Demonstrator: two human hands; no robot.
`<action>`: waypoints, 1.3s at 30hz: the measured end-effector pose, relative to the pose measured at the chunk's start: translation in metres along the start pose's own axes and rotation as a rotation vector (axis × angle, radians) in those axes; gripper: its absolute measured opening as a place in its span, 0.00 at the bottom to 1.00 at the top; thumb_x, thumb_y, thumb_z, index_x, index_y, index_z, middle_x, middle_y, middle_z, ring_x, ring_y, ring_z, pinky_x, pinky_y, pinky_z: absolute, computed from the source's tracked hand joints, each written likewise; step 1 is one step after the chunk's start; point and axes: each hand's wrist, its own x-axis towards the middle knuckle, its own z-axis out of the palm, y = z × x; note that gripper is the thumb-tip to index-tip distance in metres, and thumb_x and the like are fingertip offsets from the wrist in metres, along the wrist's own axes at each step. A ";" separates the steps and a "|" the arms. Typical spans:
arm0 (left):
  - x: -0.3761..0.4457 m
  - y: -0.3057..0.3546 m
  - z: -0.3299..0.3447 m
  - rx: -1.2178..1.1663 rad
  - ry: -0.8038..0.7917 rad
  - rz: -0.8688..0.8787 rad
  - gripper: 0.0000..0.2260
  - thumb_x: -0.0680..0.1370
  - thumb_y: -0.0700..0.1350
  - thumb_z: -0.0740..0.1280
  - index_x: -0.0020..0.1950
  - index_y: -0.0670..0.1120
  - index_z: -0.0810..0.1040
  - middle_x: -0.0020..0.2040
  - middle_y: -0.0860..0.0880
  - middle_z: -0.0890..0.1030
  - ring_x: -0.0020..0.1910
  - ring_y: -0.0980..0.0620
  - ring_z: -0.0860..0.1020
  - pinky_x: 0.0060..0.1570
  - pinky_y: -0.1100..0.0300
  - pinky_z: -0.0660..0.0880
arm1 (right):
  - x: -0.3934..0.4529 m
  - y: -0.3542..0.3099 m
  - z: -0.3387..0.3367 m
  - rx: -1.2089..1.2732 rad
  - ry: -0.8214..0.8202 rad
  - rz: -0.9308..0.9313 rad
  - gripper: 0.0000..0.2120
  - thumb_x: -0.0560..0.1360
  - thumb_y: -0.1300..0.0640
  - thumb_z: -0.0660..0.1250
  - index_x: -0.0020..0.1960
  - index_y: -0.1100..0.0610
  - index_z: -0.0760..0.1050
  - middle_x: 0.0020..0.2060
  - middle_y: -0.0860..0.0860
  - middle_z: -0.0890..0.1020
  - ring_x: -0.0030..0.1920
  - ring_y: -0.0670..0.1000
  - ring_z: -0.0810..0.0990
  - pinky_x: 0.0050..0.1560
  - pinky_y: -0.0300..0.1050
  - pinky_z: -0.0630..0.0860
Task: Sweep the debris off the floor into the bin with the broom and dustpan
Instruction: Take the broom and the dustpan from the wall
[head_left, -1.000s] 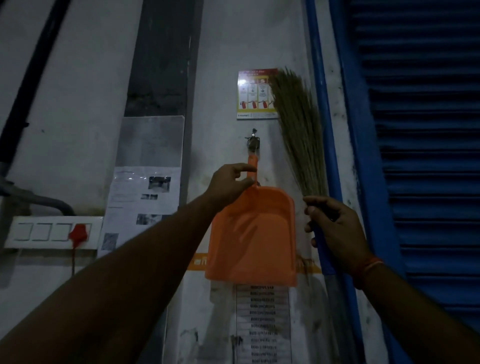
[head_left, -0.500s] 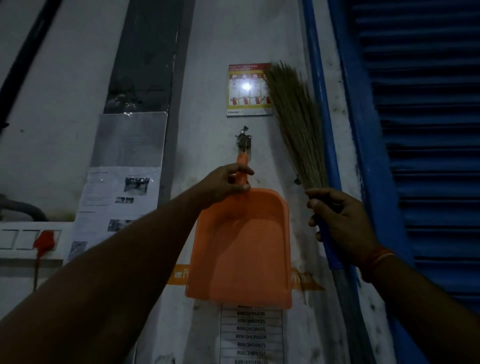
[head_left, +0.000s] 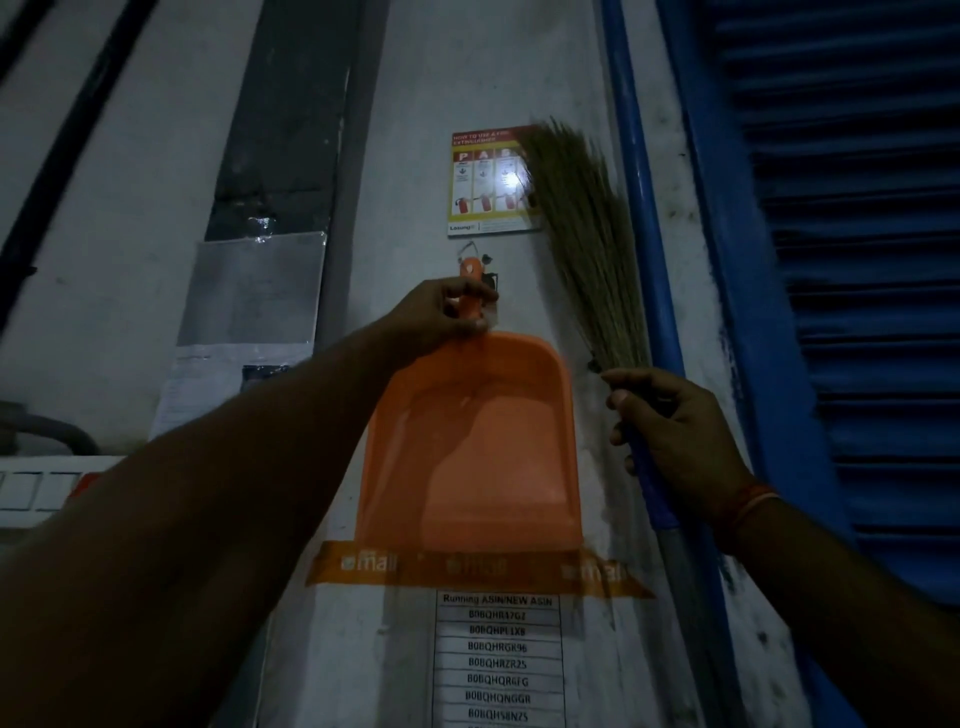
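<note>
- where the orange dustpan hangs flat against the pale wall, the left hand pinches its narrow handle, thumb below and fingers curled over the front, just under the wall hook.
- the pan's wide mouth points down, touching the orange tape strip.
- the right hand is wrapped around the broom where the bristles meet the blue handle; the bristles fan upward, overlapping the fire extinguisher poster.
- a blue shutter stands just right of the broom.
</note>
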 end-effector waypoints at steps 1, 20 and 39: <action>0.004 0.004 -0.003 0.003 0.006 0.000 0.19 0.78 0.41 0.71 0.67 0.54 0.77 0.68 0.50 0.73 0.58 0.53 0.76 0.45 0.63 0.79 | 0.000 0.001 -0.001 0.001 0.000 0.000 0.09 0.79 0.61 0.65 0.56 0.54 0.81 0.48 0.58 0.81 0.36 0.54 0.81 0.31 0.50 0.79; -0.051 -0.005 -0.012 -0.166 0.512 -0.240 0.19 0.77 0.42 0.73 0.66 0.55 0.78 0.72 0.41 0.71 0.66 0.42 0.75 0.56 0.48 0.81 | -0.027 0.009 0.007 0.020 0.024 0.002 0.12 0.81 0.60 0.62 0.62 0.53 0.79 0.46 0.57 0.82 0.38 0.54 0.80 0.32 0.46 0.78; -0.202 0.016 -0.024 -0.465 1.017 -0.615 0.20 0.76 0.43 0.75 0.66 0.55 0.78 0.68 0.45 0.75 0.61 0.45 0.77 0.58 0.46 0.80 | -0.128 -0.049 0.069 -0.049 -0.022 0.171 0.23 0.71 0.53 0.76 0.65 0.42 0.77 0.59 0.45 0.80 0.57 0.51 0.80 0.50 0.47 0.82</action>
